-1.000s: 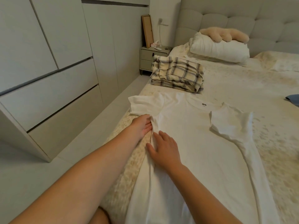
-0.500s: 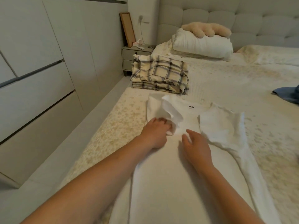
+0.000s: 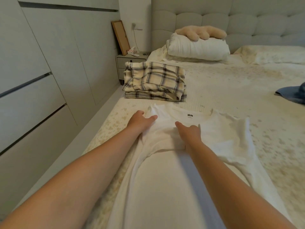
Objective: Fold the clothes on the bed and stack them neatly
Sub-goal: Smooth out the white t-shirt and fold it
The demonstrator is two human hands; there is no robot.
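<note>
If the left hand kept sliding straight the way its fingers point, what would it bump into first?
Probably the white T-shirt's collar with the tag. The left hand lies flat on the folded-in sleeve, its fingers aimed right and slightly away. The plaid stack sits farther up the bed, apparently off that line.

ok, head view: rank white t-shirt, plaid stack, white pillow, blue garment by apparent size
1. white t-shirt, though it lies nearest the camera
2-3. plaid stack and white pillow look about alike; no ranking
4. blue garment, cut off by the frame edge, so unsure
</note>
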